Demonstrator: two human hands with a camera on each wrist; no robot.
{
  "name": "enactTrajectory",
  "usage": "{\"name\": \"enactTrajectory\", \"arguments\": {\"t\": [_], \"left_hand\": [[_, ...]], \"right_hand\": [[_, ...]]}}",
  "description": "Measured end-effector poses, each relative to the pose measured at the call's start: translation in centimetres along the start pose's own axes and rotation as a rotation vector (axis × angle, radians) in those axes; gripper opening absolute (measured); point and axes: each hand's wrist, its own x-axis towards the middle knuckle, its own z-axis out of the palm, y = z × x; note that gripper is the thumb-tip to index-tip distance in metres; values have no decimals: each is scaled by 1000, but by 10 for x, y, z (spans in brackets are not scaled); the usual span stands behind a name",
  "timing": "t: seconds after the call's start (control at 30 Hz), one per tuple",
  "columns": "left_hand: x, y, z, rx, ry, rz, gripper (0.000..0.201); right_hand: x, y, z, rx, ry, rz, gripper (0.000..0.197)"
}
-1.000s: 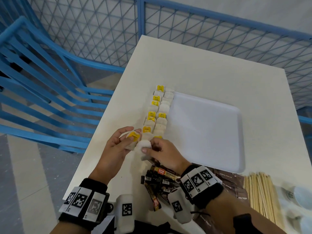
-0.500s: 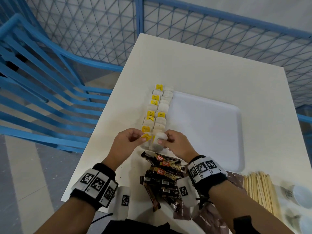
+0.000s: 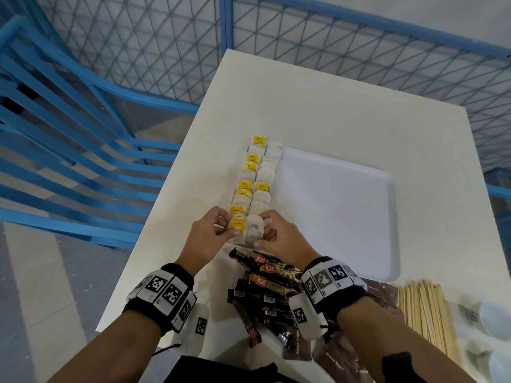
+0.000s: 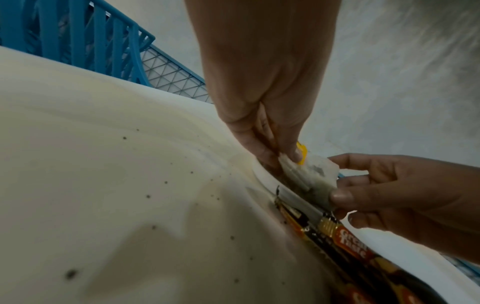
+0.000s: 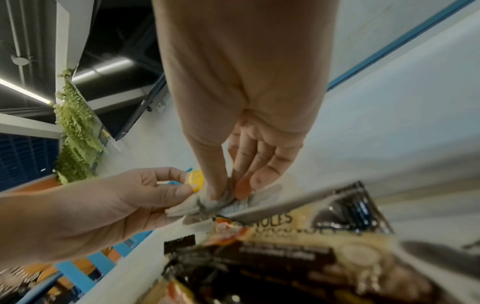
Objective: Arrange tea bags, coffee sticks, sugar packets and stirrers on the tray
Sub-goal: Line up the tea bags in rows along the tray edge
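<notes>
Two rows of white tea bags (image 3: 255,172) with yellow tags run along the left rim of the white tray (image 3: 337,205). At the near end of the rows, my left hand (image 3: 204,239) pinches a yellow tag (image 3: 238,224) and the tea bag under it (image 4: 288,166). Beside it, my right hand (image 3: 279,236) pinches the neighbouring tea bag (image 3: 254,230) between thumb and fingers (image 5: 244,187). A heap of dark coffee sticks (image 3: 265,288) lies just behind both hands. Wooden stirrers (image 3: 425,313) lie at the near right.
Brown sachets (image 3: 340,355) lie near the table's front edge. White cups (image 3: 489,316) stand at the far right corner. Blue railing (image 3: 69,150) and mesh fence (image 3: 331,51) border the table on the left and at the back.
Both hands moved forward from the near table edge to the near end of the tea bag rows, carrying a tea bag each, and lowered them there.
</notes>
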Motion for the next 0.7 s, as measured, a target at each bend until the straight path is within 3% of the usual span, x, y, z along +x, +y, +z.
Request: {"name": "enactTrajectory", "arguments": {"t": [0.23, 0.4, 0.7], "left_hand": [[-7, -5, -3, 224, 33, 144, 39], [-6, -16, -7, 388, 14, 352, 19], [2, -11, -3, 592, -52, 371, 14]], "right_hand": [[1, 0, 0, -36, 16, -36, 58], [0, 2, 5, -8, 87, -15, 57], [5, -5, 8, -59, 71, 26, 65]]}}
